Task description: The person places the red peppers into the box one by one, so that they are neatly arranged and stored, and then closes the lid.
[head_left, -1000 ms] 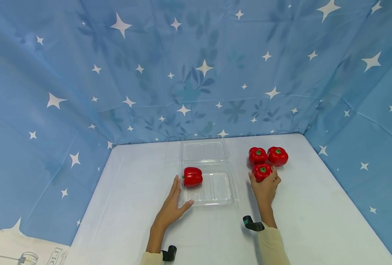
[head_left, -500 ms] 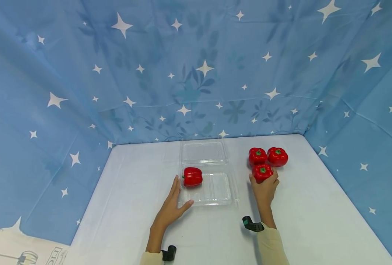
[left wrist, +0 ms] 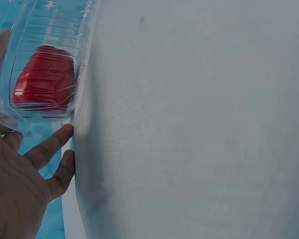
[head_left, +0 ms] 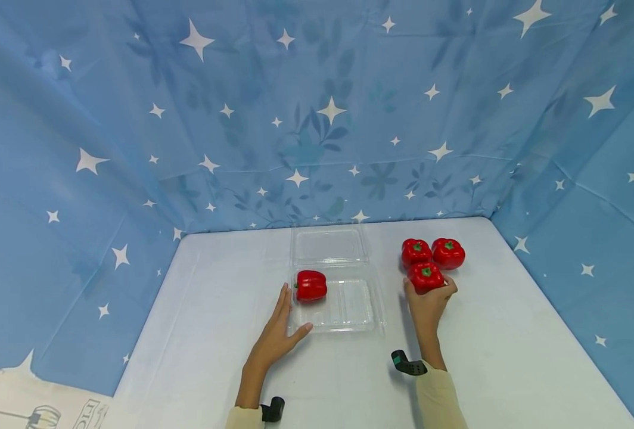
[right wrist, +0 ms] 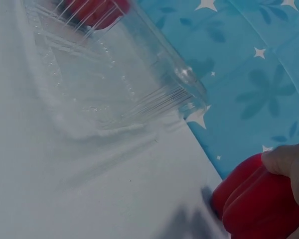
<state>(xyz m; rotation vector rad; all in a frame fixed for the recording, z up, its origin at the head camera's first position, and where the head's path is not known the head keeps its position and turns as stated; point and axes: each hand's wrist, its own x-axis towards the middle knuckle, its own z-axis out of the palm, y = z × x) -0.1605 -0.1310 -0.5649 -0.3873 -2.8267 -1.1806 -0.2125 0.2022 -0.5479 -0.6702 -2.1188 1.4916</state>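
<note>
A clear plastic clamshell box (head_left: 349, 310) lies open mid-table, its lid (head_left: 328, 244) folded back. One red bell pepper (head_left: 311, 285) lies in the box's left half, also seen through the wall as the boxed pepper (left wrist: 45, 79). My left hand (head_left: 279, 330) rests flat against the box's left edge, fingers straight, shown as the left hand (left wrist: 25, 169) beside the box wall (left wrist: 79, 59). My right hand (head_left: 428, 301) grips the nearest red pepper (head_left: 426, 277) of a group of three; the gripped pepper (right wrist: 254, 199) shows under the thumb.
Two more red peppers (head_left: 416, 252) (head_left: 448, 253) sit just behind the held one. The white table (head_left: 215, 333) is walled by blue star-print cloth (head_left: 317, 119) at the back and both sides. The box's corner (right wrist: 154, 94) lies left of my right hand.
My right hand closed tighter round the near pepper, its thumb shifting over the right side. The left hand and the box stayed still.
</note>
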